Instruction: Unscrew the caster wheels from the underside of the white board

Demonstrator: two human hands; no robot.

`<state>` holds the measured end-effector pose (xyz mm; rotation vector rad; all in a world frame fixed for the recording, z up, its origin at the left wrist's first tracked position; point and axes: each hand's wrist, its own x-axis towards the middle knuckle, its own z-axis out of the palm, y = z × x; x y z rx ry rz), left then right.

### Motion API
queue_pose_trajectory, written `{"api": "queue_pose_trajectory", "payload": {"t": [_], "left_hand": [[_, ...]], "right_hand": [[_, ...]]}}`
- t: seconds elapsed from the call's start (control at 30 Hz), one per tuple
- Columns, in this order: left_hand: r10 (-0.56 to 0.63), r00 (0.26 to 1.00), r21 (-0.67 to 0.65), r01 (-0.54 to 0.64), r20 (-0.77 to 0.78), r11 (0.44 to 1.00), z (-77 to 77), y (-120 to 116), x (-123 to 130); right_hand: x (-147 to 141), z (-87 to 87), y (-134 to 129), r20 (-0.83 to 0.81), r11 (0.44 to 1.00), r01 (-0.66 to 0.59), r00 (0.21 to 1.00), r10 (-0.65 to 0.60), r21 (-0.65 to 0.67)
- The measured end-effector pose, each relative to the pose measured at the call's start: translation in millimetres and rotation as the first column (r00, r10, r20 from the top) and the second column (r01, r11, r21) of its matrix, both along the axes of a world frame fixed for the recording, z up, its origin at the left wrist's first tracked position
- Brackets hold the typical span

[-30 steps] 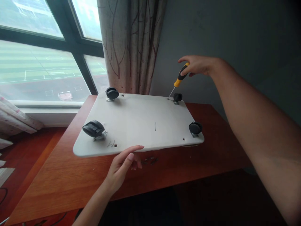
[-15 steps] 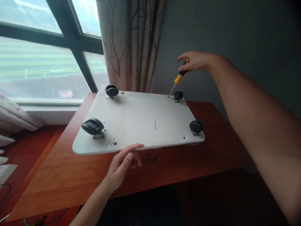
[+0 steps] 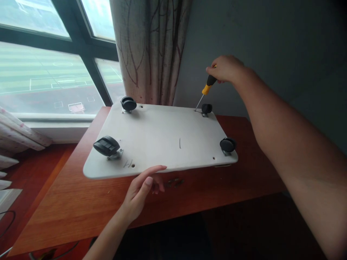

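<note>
1. Head view, work piece: white board (image 3: 162, 137), lying flat side up across the red-brown table (image 3: 81, 206). Pencil-like marks on its face, 1 near the middle and 1 by the near-left hole.
2. Wheels: 4, black, 1 towards each corner: far-left wheel (image 3: 128, 104), near-left wheel (image 3: 106, 146), far-right wheel (image 3: 206, 108), near-right wheel (image 3: 228, 144). All stand up from the board on metal plates.
3. Right hand (image 3: 226, 68): closed round the grip of a yellow-and-black screwdriver (image 3: 206, 89). Shaft slants down, its tip at the board's far edge, just left of the far-right wheel.
4. Left hand (image 3: 142, 189): loosely half open, index finger along the board's near edge, thumb apart, other fingers curled below. Grips nothing visible; whether it presses on the board, cannot tell.
5. Holes: 3 dark ones in plain sight, namely far-left hole (image 3: 141, 106), near-left hole (image 3: 133, 165), near-right hole (image 3: 213, 158).
6. Loose stock: several small pieces (image 3: 177, 182), probably screws, on the table beside the left hand.
7. Progress, as judged: 4 wheels in place; screwdriver work under way at 1 spot. The other 3 holes look unfilled, though a sunken screw cannot be ruled out.
8. Surroundings: patterned curtain (image 3: 151, 54) and window (image 3: 54, 76) behind.
</note>
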<state>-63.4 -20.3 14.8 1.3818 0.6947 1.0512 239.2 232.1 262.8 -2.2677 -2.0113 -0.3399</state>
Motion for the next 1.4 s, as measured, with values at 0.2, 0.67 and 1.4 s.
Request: {"api": "queue_pose_trajectory", "payload": {"t": [0.2, 0.67, 1.4], "left_hand": [[0.002, 1.0, -0.008, -0.002, -0.003, 1.0, -1.0, -1, -1], [0.01, 1.0, -0.01, -0.01, -0.017, 1.0, 0.5, 0, 1], [0.014, 0.999, 0.027, -0.013, -0.038, 1.0, 2.7, 0, 1]], "right_hand": [[13, 0.0, 0, -0.228, 0.975, -0.212, 0.955, 0.19, -0.074], [11, -17.7, 6, -0.249, 0.973, -0.195, 0.943, 0.221, 0.125], [24, -4.5, -9, -0.465, 0.982, -0.188, 0.872, 0.152, -0.032]]}}
